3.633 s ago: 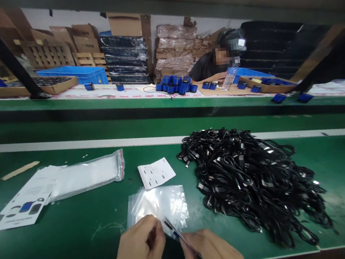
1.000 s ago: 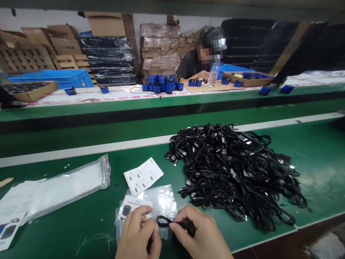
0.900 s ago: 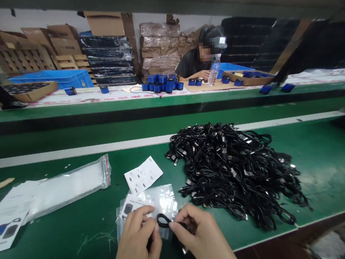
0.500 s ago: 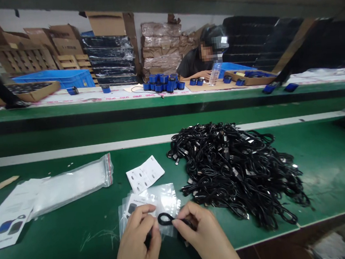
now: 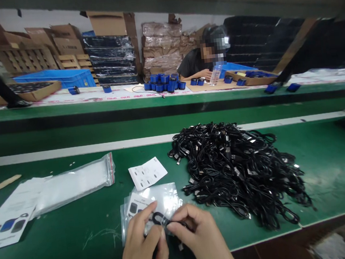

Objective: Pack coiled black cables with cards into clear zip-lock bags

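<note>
A black USB cable (image 5: pixel 158 216), coiled into a bundle with a loop at its far end, is in the pinch of my right hand (image 5: pixel 197 233). The loop lies over a stack of clear zip bags (image 5: pixel 169 193), with a printed leaflet (image 5: pixel 137 203) in the top one. My left hand (image 5: pixel 145 242) has its thumb and a bent finger pressed together at the near side of the top bag, beside the cable loop; its index finger stretches over the leaflet. Clear plastic shows around the cable between both hands. My palms hide the near part of the bags.
A large heap of black cables (image 5: pixel 237 172) lies to the right. Behind the bags is a folded sheet (image 5: pixel 148 173); to the left are a packed bag (image 5: pixel 74 187), leaflets (image 5: pixel 10 222) and a wooden stick (image 5: pixel 1 186). Blue devices (image 5: pixel 165 83) and a person (image 5: pixel 195 64) are across the bench.
My right hand and the cable have shifted slightly left, bringing the loop to my left fingers. My left thumb and finger have moved right, closer to the cable.
</note>
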### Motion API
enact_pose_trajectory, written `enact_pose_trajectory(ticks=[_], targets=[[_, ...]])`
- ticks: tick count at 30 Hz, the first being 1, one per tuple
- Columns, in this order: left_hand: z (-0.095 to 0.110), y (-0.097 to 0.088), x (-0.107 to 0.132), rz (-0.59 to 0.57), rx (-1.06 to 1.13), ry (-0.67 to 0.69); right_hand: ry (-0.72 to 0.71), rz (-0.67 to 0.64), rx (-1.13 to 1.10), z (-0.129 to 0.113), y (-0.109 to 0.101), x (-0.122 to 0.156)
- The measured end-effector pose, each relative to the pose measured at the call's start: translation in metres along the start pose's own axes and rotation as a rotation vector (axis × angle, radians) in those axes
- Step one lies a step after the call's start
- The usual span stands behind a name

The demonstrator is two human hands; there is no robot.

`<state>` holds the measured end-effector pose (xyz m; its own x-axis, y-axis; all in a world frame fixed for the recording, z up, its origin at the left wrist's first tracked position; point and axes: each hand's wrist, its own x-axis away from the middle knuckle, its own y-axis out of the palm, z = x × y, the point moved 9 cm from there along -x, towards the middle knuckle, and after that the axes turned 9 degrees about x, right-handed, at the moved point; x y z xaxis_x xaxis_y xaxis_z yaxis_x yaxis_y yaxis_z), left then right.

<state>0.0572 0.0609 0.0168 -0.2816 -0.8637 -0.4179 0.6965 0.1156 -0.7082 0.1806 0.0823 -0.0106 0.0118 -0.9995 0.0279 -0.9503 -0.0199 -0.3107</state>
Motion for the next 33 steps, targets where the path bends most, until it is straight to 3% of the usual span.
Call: enact_pose_trajectory(ticks=[2, 4, 6, 11, 14, 20, 23, 28, 33], targets=[[-0.001, -0.002, 0.001, 0.014, 0.005, -0.003, -0.347, 0.114, 0.249, -0.03, -0.004, 0.009], [-0.003, -0.005, 0.002, 0.032, 0.021, -0.009, -0.579, 0.145, 0.379, -0.046, 0.002, 0.022], [-0.007, -0.006, 0.003, 0.034, 0.05, -0.033, -0.542, 0.125, 0.341, -0.042, 0.004, 0.022], [-0.013, -0.003, 0.002, 0.01, 0.09, -0.081, -0.011, 0.001, 0.226, 0.001, 0.005, 0.008], [-0.015, 0.001, 0.002, -0.017, 0.068, -0.09, 0.059, -0.092, 0.321, 0.003, 0.009, 0.006], [-0.024, 0.001, 0.0, -0.074, -0.011, -0.11, -0.124, 0.023, 0.416, -0.015, -0.012, 0.013], [-0.024, 0.002, -0.002, -0.096, -0.029, -0.096, -0.236, 0.033, 0.493, -0.017, -0.01, 0.017], [-0.022, 0.005, -0.003, -0.128, -0.044, -0.087, -0.329, 0.205, 0.719, -0.016, -0.013, 0.02], [-0.023, 0.006, -0.002, -0.121, -0.03, -0.092, -0.55, 0.151, 0.747, -0.044, -0.015, 0.026]])
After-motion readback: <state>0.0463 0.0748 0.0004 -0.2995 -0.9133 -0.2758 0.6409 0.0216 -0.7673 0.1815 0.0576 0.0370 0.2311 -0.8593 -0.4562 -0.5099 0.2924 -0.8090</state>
